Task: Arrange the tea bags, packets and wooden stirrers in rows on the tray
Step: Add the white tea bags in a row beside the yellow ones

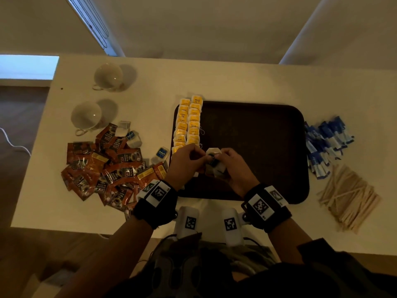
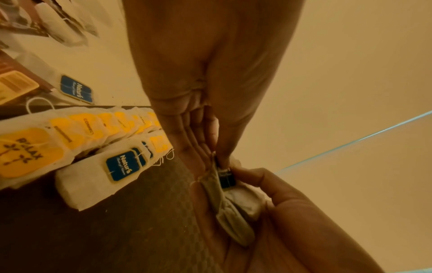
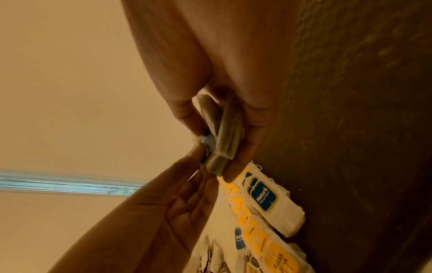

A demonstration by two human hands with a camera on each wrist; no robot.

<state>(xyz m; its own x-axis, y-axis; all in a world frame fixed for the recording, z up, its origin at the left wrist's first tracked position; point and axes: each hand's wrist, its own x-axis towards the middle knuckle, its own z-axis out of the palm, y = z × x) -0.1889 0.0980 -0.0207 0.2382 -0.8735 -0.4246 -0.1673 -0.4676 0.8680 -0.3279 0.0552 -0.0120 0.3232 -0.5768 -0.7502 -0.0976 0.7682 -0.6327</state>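
A dark brown tray (image 1: 253,147) lies mid-table. Two rows of yellow-tag tea bags (image 1: 189,123) run along its left side, and in the left wrist view a blue-tag tea bag (image 2: 93,181) continues the inner row at its near end. Above the tray's near left part, both hands hold a small stack of blue-tag tea bags (image 1: 214,163). My right hand (image 1: 221,157) grips the stack (image 3: 224,129) between thumb and fingers. My left hand (image 1: 200,154) pinches the stack's top edge (image 2: 217,160) by the blue tag (image 2: 225,179).
A heap of orange-brown coffee packets (image 1: 107,166) and loose blue-tag tea bags (image 1: 161,153) lie left of the tray, with two upturned cups (image 1: 86,117) behind. Blue sachets (image 1: 326,143) and wooden stirrers (image 1: 348,196) lie to the right.
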